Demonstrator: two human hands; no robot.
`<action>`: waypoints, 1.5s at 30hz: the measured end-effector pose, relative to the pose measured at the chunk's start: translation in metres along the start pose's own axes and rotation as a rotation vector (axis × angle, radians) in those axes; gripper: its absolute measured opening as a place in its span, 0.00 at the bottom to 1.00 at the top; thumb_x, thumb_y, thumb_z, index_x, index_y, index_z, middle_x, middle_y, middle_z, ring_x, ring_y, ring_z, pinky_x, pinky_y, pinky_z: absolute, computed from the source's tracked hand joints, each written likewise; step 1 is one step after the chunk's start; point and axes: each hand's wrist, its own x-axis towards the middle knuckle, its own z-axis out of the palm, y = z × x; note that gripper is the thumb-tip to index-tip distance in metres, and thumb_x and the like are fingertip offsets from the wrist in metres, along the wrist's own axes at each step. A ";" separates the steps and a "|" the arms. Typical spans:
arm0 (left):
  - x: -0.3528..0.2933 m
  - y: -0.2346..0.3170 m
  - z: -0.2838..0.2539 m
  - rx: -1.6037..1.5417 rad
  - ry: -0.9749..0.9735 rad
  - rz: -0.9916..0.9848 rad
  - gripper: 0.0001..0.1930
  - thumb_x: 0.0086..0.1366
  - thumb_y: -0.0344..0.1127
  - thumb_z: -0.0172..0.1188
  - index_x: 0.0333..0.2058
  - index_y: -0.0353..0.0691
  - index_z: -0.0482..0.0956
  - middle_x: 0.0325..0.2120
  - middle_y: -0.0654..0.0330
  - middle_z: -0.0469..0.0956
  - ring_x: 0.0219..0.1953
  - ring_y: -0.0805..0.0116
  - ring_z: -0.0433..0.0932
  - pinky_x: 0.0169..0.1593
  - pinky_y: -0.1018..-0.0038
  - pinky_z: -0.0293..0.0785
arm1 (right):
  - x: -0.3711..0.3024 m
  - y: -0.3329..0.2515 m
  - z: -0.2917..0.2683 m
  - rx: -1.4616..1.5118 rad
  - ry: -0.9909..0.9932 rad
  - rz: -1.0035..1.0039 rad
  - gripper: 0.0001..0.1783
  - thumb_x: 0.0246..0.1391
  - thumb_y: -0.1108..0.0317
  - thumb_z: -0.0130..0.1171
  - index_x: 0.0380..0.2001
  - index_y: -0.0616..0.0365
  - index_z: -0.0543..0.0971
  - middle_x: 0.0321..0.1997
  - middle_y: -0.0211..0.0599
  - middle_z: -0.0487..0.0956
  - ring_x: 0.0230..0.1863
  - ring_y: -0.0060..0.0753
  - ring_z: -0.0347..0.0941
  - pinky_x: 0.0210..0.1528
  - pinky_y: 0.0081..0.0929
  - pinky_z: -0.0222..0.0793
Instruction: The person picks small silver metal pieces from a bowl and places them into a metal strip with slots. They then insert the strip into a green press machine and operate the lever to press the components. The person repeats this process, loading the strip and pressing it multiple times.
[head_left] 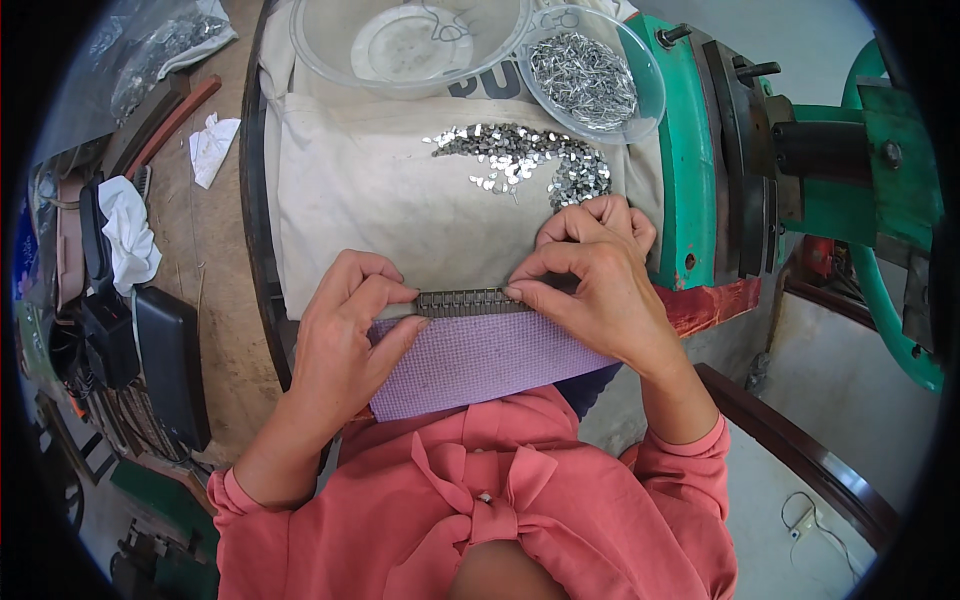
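Note:
A short dark metal strip with a row of slots or small pieces [465, 303] lies crosswise at the near edge of a beige cloth [340, 190]. It rests along the far edge of a purple woven mat [480, 365]. My left hand [352, 318] is closed in a pinch on the strip's left end. At its right end, the thumb and forefinger of my right hand [600, 275] grip it, the other fingers curled. Beyond my right hand spreads a loose pile of small shiny metal flakes [500, 148]. Behind that, a clear bowl [655, 100] holds many thin metal pins [583, 80].
A large clear plastic bowl [410, 45] stands at the far side. On the right is a green machine [690, 150] with bolts and a curved green wheel [865, 280]. White tissue [130, 235], a black case [172, 365] and a plastic bag [130, 60] lie left.

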 end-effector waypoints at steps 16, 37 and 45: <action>0.001 -0.002 0.002 0.019 0.027 0.046 0.13 0.49 0.23 0.71 0.34 0.32 0.79 0.38 0.55 0.75 0.38 0.58 0.78 0.40 0.68 0.74 | -0.001 0.003 -0.003 -0.005 0.004 -0.028 0.06 0.40 0.62 0.73 0.25 0.47 0.88 0.37 0.22 0.77 0.51 0.38 0.65 0.60 0.46 0.46; -0.002 -0.003 0.001 0.025 0.007 0.055 0.14 0.48 0.20 0.71 0.34 0.33 0.79 0.37 0.54 0.75 0.38 0.61 0.77 0.42 0.71 0.73 | -0.024 0.015 -0.013 0.203 0.137 0.017 0.07 0.45 0.73 0.71 0.31 0.56 0.86 0.35 0.31 0.78 0.38 0.34 0.75 0.39 0.29 0.69; -0.002 -0.006 -0.010 0.209 0.036 0.219 0.15 0.43 0.26 0.73 0.32 0.37 0.80 0.33 0.58 0.77 0.35 0.56 0.77 0.38 0.65 0.72 | -0.015 0.011 -0.015 0.236 0.108 0.002 0.06 0.46 0.73 0.69 0.31 0.57 0.85 0.33 0.34 0.77 0.34 0.37 0.77 0.36 0.31 0.72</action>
